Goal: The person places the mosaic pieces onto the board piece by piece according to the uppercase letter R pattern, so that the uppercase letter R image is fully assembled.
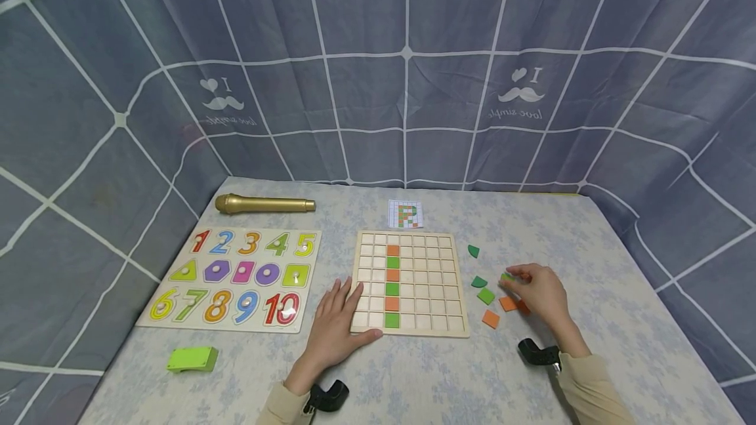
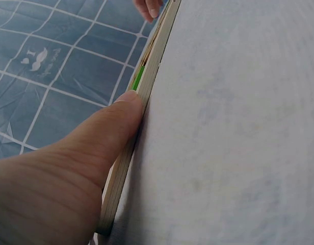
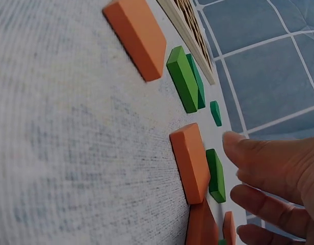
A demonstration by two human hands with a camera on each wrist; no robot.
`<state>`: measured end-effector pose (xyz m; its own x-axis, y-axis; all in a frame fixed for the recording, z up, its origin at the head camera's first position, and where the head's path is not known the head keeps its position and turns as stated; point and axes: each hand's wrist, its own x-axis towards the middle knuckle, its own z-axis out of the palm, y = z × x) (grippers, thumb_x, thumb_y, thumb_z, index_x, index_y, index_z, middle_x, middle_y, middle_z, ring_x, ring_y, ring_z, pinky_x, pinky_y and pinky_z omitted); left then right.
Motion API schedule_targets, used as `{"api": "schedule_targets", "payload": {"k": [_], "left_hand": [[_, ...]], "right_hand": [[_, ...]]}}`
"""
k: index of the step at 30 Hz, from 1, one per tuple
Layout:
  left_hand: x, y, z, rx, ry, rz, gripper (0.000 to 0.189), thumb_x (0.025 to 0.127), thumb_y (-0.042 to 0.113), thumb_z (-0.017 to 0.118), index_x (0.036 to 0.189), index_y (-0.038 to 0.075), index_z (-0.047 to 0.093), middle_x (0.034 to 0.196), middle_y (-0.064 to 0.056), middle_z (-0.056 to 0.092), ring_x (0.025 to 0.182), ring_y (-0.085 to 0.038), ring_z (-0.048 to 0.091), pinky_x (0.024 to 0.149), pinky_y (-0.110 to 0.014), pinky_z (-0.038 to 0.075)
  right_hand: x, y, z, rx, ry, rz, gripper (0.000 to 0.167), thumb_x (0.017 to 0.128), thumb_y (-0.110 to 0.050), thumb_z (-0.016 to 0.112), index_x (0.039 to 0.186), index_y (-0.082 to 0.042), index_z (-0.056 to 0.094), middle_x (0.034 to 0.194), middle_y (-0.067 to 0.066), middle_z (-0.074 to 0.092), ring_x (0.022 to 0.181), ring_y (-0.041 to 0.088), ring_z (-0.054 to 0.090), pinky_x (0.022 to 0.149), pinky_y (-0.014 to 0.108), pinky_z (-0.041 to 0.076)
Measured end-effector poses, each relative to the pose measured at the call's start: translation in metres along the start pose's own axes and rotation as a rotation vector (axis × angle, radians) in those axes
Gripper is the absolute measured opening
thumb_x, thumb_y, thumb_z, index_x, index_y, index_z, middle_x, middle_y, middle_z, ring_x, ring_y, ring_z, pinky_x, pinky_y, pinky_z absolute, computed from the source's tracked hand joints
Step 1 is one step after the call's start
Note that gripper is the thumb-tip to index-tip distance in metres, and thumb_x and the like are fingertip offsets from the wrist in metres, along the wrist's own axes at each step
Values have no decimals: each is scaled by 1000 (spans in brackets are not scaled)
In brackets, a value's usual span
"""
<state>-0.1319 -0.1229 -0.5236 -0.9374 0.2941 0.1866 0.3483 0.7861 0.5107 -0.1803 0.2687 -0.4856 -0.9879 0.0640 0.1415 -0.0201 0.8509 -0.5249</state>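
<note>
A wooden grid board (image 1: 462, 326) lies in front of me, with one column of alternating orange and green square tiles (image 1: 392, 288). On its lower left corner rests my left hand (image 1: 336, 326), fingers spread; the left wrist view shows the thumb (image 2: 121, 109) on the board's edge beside a green tile (image 2: 138, 77). To the right of the board, my right hand (image 1: 540, 294) hovers over loose tiles, its fingertips close to a green tile (image 1: 506, 277). The right wrist view has that hand's fingers loosely bent beside an orange tile (image 3: 190, 163), nothing visible between them.
Loose orange (image 1: 491, 319) and green (image 1: 486, 296) squares and dark green quarter-rounds (image 1: 479, 282) lie right of the board. A pattern card (image 1: 405, 214) lies behind it. Leftward are a number puzzle (image 1: 236, 290), a gold microphone (image 1: 266, 204) and a lime green block (image 1: 192, 359).
</note>
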Motion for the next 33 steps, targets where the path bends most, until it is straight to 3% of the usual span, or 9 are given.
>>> {"api": "schedule_targets", "payload": {"k": [8, 15, 22, 27, 33], "left_hand": [[0, 0, 1, -4, 32, 22, 91, 77, 57, 69, 144, 3, 40, 149, -21, 28, 139, -39, 15, 109, -54, 14], [0, 0, 0, -7, 12, 11, 91, 78, 58, 68, 145, 4, 39, 150, -21, 28, 140, -38, 14, 110, -53, 13], [0, 0, -1, -9, 2, 4, 91, 78, 58, 67, 145, 4, 38, 150, -20, 27, 140, -38, 13, 110, -53, 12], [0, 1, -1, -25, -2, -1, 91, 78, 57, 68, 145, 4, 38, 150, -21, 27, 140, -39, 13, 110, -53, 11], [0, 2, -2, -21, -2, -4, 91, 78, 57, 68, 145, 4, 38, 150, -21, 27, 140, -38, 13, 110, -53, 11]], "right_hand": [[-1, 1, -1, -42, -51, 11, 31, 78, -22, 79, 100, -1, 73, 90, 12, 66, 78, 27, 52, 62, 39, 42], [2, 1, 0, -77, -84, 18, 29, 77, -18, 79, 99, 0, 73, 91, 14, 66, 78, 28, 50, 63, 41, 41], [4, -1, 0, -45, -97, 13, 23, 77, -17, 79, 94, -7, 66, 82, 6, 61, 74, 24, 53, 61, 39, 41], [5, -7, 1, -10, -62, -17, 17, 79, -16, 77, 89, -10, 64, 75, 0, 59, 62, 16, 52, 52, 32, 39], [16, -28, 9, 95, 5, -62, 17, 79, -17, 78, 84, -10, 64, 76, 1, 60, 62, 18, 48, 51, 31, 37]]}}
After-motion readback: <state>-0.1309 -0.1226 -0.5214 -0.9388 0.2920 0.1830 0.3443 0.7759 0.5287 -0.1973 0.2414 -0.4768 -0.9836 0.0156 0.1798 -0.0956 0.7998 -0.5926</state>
